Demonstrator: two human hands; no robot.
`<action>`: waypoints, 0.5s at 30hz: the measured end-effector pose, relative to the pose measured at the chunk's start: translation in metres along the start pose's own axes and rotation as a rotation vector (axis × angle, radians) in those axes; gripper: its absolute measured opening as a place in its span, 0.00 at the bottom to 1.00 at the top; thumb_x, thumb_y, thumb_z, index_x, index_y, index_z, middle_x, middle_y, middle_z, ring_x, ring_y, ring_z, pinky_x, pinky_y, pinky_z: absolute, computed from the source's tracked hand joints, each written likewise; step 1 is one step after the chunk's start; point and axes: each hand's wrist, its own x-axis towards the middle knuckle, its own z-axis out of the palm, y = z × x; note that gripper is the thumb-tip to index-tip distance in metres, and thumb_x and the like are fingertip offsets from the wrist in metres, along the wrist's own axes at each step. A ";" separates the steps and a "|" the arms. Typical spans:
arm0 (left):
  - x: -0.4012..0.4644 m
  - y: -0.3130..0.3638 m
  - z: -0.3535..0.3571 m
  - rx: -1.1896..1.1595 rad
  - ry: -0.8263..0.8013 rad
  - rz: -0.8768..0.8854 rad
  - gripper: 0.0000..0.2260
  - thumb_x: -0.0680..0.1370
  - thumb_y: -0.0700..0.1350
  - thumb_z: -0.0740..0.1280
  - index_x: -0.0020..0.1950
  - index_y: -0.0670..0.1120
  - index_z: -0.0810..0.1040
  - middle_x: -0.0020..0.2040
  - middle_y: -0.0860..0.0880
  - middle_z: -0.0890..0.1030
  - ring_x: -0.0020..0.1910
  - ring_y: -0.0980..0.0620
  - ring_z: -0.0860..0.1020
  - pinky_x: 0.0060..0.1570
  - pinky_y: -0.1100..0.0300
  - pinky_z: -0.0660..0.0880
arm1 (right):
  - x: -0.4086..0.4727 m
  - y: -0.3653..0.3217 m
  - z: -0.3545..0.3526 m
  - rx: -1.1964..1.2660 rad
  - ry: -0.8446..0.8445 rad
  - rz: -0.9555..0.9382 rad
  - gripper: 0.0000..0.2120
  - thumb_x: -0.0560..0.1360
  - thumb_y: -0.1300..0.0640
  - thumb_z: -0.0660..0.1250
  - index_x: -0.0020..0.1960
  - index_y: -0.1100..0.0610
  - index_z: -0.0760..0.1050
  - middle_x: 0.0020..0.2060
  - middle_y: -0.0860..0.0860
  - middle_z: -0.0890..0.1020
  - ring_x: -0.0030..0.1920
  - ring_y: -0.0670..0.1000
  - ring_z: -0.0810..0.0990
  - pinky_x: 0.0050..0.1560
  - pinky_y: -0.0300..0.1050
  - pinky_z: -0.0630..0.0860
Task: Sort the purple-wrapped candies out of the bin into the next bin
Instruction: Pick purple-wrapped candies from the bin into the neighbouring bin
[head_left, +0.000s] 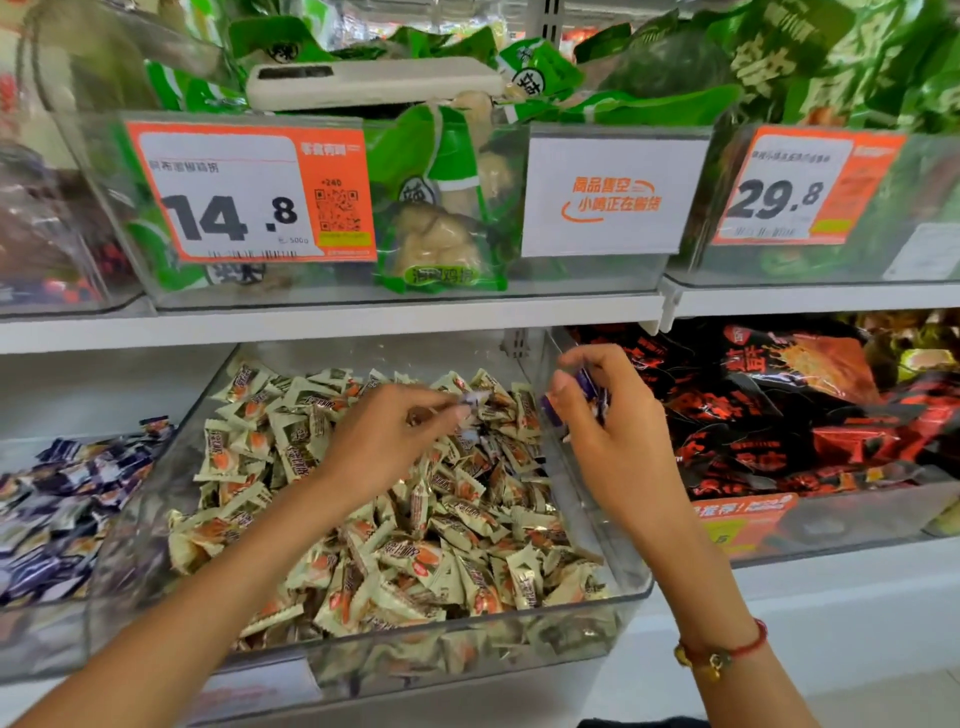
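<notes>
A clear plastic bin (587, 605) on the lower shelf is heaped with cream-wrapped candies (395, 525). My left hand (384, 436) reaches over the heap and pinches a purple-and-white candy (475, 402) at its fingertips. My right hand (597, 410) hovers at the bin's right wall and grips several purple-wrapped candies (589, 387) in curled fingers. The bin to the left (67, 519) holds a pile of purple-wrapped candies.
Right of the candy bin sits a bin of black-and-red snack packs (789, 410). The shelf above carries bins of green packets (436, 208) with orange price tags (249, 192), close over my hands. A white phone (374, 80) lies on the top packets.
</notes>
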 end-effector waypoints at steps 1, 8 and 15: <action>-0.008 0.005 -0.006 -0.128 0.035 0.010 0.12 0.73 0.59 0.65 0.54 0.60 0.79 0.49 0.59 0.83 0.39 0.50 0.83 0.41 0.59 0.81 | 0.000 -0.004 0.002 0.073 -0.003 0.022 0.03 0.80 0.56 0.62 0.51 0.55 0.74 0.35 0.44 0.78 0.33 0.41 0.76 0.31 0.37 0.70; -0.021 0.032 -0.013 -0.138 0.139 0.156 0.16 0.71 0.58 0.66 0.56 0.56 0.82 0.45 0.61 0.82 0.39 0.61 0.76 0.43 0.58 0.74 | -0.001 -0.017 0.022 0.347 -0.022 0.257 0.26 0.65 0.35 0.68 0.40 0.60 0.77 0.28 0.49 0.77 0.31 0.45 0.75 0.38 0.42 0.73; -0.016 0.030 -0.011 0.032 0.117 0.238 0.20 0.70 0.59 0.67 0.61 0.60 0.75 0.55 0.62 0.78 0.53 0.67 0.73 0.58 0.57 0.71 | 0.002 -0.011 0.019 0.481 -0.021 0.365 0.08 0.73 0.54 0.73 0.49 0.57 0.81 0.38 0.50 0.84 0.37 0.43 0.80 0.37 0.34 0.73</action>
